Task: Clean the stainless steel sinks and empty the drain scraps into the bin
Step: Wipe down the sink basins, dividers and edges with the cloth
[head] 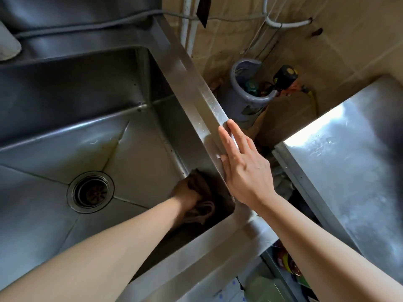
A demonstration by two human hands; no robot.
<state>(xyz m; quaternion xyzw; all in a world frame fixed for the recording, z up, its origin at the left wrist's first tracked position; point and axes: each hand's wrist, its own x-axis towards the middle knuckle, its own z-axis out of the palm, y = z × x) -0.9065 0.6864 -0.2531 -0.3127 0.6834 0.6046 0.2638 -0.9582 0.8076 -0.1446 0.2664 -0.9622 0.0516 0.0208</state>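
A deep stainless steel sink (192,88) fills the left of the head view. Its round drain (90,191) lies in the middle of the floor, with a dark strainer inside. My left hand (185,194) is down in the sink's near right corner and grips a bunched brown cloth (201,188) against the right wall. My right hand (242,162) rests flat on the sink's right rim with straight fingers. A grey bin (244,99) stands on the floor beyond that rim, holding dark bottles and scraps.
A second steel surface (349,153) sits to the right across a narrow gap. White pipes and cables (281,23) run on the tiled wall behind the bin. A grey hose (87,20) lies along the sink's back ledge. Clutter shows on the floor below.
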